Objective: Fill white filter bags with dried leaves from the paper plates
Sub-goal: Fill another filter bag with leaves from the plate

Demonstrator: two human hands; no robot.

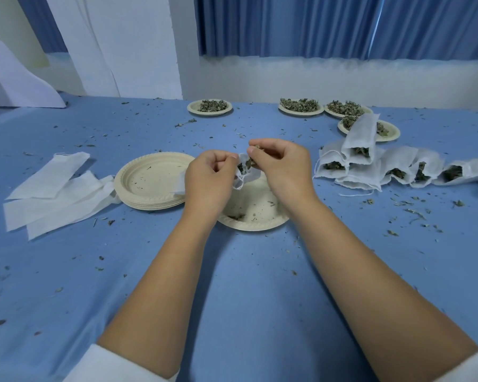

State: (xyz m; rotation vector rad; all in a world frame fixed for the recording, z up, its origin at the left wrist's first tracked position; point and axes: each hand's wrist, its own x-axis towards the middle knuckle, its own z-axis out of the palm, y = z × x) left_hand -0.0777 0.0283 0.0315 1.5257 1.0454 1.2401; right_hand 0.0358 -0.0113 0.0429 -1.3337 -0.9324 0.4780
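Observation:
My left hand (210, 177) pinches the rim of a white filter bag (246, 174) and holds its mouth up over a nearly bare paper plate (255, 213). My right hand (280, 165) grips a pinch of dried leaves (257, 148) at the bag's mouth; some leaves show inside the bag. Several filled bags (381, 166) lie in a pile to the right. Flat unfilled bags (53, 191) lie to the left. Plates of dried leaves (300, 106) stand at the back.
A stack of bare paper plates (149, 183) stands left of my hands. Another leaf plate (209, 107) is at the back centre. Leaf crumbs are scattered over the blue tablecloth (246, 271). White wall and blue curtain (342, 26) rise behind the table.

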